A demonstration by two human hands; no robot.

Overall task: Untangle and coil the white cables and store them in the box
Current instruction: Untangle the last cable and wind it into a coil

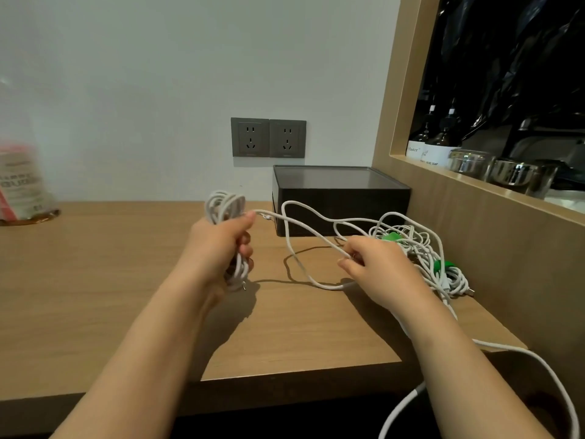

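Left hand: the left hand (221, 245) is gripping a coil (226, 207) of white cable, its fingers curling round the bundle and its thumb pressing on top. It is holding the coil upright above the middle of the counter (95, 280).
Right hand: the right hand (376, 267) is hovering near the counter's right edge, its fingers bending in and pinching a loose strand (304, 223).
Loose strand: it is running from the coil across to the right hand, looping in front of the box.
Tangle: the tangle (414, 245) of white cables is lying just beyond the right hand by the counter's right edge, with two green ties (391, 237) showing in it. One cable is trailing off the front right corner.
Box: the dark box (342, 201) is sitting in the counter's back right corner, its lid closed, touching the side panel.
Wall: two wall sockets (269, 137) are sitting above the box.
Back left edge: a blurred packet (22, 185) is standing there.
Side ledge: bottles (440, 144) and glass jars (468, 160) are standing on it.
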